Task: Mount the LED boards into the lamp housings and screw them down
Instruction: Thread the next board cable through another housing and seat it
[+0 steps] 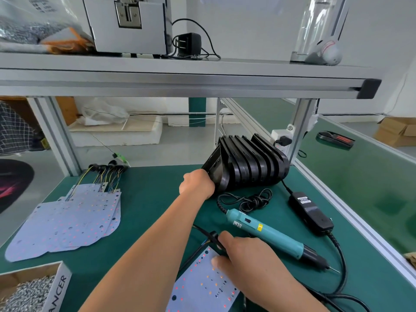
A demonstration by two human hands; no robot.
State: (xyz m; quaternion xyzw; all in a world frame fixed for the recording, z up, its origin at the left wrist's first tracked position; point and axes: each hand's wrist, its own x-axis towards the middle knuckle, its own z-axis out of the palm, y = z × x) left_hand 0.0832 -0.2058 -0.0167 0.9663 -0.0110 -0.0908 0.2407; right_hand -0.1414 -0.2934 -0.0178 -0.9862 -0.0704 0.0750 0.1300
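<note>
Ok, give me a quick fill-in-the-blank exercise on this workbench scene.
1. The left hand grips one of the ____ housings.
2. The right hand rests on an LED ____.
3. The teal screwdriver lies on the mat, held by ____ hand.
Missing words: black, board, neither.

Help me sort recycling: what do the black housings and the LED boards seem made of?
Housings: glossy black, sheen on the ribs, probably moulded plastic, perhaps coated metal. LED boards: thin sheets, matte white face, dotted with LEDs; core material unclear.
</note>
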